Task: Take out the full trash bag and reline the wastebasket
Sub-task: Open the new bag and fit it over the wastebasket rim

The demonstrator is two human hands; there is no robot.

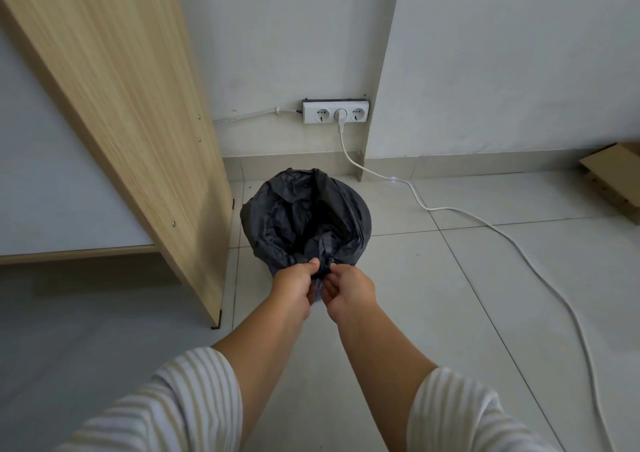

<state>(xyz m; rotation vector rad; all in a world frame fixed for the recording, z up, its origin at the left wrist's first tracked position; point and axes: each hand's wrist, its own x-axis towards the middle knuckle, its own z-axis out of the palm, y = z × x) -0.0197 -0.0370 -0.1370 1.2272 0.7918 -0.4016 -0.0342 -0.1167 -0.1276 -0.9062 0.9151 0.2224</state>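
A dark grey trash bag point(304, 216) lines a small blue perforated wastebasket point(317, 287) on the tiled floor; the bag's edge is folded over the rim and its mouth gapes open. Only a sliver of the basket shows between my hands. My left hand point(294, 287) pinches the bag's near edge between thumb and fingers. My right hand point(349, 288) grips the same bunched edge just beside it. Both hands sit at the near rim, almost touching. What is inside the bag is dark and cannot be made out.
A wooden desk side panel point(138, 122) stands immediately left of the basket. On the wall behind, a socket strip point(335, 112) has a white cable point(485, 223) trailing right across the floor. A cardboard box point(616, 177) lies at the far right.
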